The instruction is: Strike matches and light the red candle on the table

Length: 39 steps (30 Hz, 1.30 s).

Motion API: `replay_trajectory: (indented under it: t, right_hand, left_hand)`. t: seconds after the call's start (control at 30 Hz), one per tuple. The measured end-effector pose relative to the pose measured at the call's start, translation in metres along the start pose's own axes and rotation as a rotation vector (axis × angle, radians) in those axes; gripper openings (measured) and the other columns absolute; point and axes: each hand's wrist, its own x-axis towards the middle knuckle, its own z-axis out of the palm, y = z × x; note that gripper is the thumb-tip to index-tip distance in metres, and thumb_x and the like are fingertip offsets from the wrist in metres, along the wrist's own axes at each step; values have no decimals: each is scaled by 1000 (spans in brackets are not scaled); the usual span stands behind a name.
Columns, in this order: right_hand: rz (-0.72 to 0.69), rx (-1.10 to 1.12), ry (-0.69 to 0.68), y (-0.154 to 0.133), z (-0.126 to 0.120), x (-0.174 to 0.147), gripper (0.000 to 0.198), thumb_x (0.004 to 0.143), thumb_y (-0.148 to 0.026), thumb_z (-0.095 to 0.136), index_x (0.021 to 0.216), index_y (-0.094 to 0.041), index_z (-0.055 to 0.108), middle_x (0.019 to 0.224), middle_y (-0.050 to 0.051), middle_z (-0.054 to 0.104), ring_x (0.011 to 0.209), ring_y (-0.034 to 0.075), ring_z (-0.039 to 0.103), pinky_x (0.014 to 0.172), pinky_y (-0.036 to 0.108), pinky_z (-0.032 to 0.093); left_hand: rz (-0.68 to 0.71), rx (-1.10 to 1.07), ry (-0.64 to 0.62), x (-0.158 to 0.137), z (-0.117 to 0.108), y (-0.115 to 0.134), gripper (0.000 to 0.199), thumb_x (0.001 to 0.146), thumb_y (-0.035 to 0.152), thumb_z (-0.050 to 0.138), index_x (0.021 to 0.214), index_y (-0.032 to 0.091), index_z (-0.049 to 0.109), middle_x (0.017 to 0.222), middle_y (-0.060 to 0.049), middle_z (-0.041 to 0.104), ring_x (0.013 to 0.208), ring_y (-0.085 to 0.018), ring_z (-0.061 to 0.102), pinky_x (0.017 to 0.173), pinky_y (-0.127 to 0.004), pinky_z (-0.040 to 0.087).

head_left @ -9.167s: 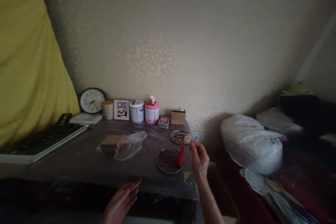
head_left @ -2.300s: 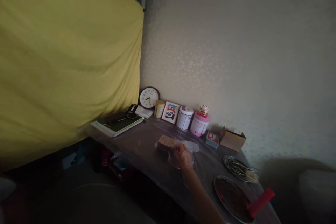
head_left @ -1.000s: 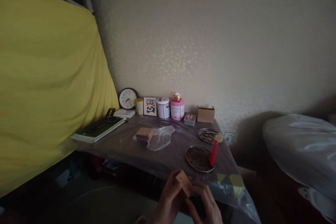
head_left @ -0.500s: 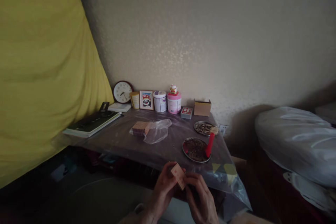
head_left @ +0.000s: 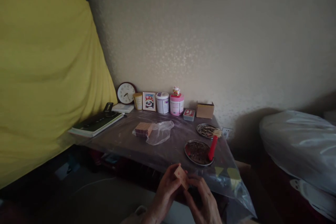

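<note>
A small pinkish-tan card piece [head_left: 181, 177] with reddish marks, flat or box-like, is held in front of the table's near edge. My left hand [head_left: 168, 186] grips its left side with thumb and fingers. My right hand [head_left: 201, 196] has its fingertips closed on the right and lower edge; part of the piece is hidden behind them. Beyond my hands stands a metal plate [head_left: 193, 151] with dark brown contents. A red tube-like object [head_left: 213, 148] leans on its right rim. On the table, a stack of similar tan pieces [head_left: 143, 129] lies in a clear plastic bag [head_left: 160, 133].
A second plate [head_left: 206, 130] holds several thin sticks. At the back are a clock [head_left: 126, 93], a framed panda picture [head_left: 149, 101], two tubs [head_left: 163, 103], a cardboard box [head_left: 205, 110] and a playing-card box [head_left: 189, 114]. Books [head_left: 97, 123] lie left, beside a yellow curtain [head_left: 52, 59].
The whole view has shifted slightly, so the table things appear a little further right and lower. Both hands keep hold of the card piece, with the right fingers slightly changed in position.
</note>
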Motion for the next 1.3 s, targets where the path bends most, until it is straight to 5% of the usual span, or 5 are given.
replay_trajectory:
  t: [0.57, 0.93, 1.3]
  right_hand:
    - [260, 357, 4, -2, 2, 4, 18, 87, -33, 51, 100, -22, 60, 113, 8, 63, 105, 22, 61, 91, 32, 48]
    - [145, 191, 0, -8, -1, 4, 16, 85, -25, 54, 101, -25, 59, 111, 5, 61, 105, 19, 59, 90, 28, 48]
    - [-8, 12, -14, -3, -2, 2, 13, 88, -20, 48, 96, -23, 58, 96, 6, 63, 87, 17, 64, 75, 24, 54]
  left_hand:
    - [126, 260, 5, -2, 0, 1, 35, 74, 25, 66, 107, 25, 57, 110, -8, 64, 105, -25, 57, 88, -35, 42]
    - [67, 148, 26, -1, -4, 0, 39, 76, 25, 64, 114, 24, 54, 111, -9, 64, 101, -23, 58, 86, -35, 42]
    - [-27, -50, -14, 2, 1, -3, 28, 81, 27, 58, 107, 19, 60, 90, -6, 66, 87, -18, 58, 81, -30, 40]
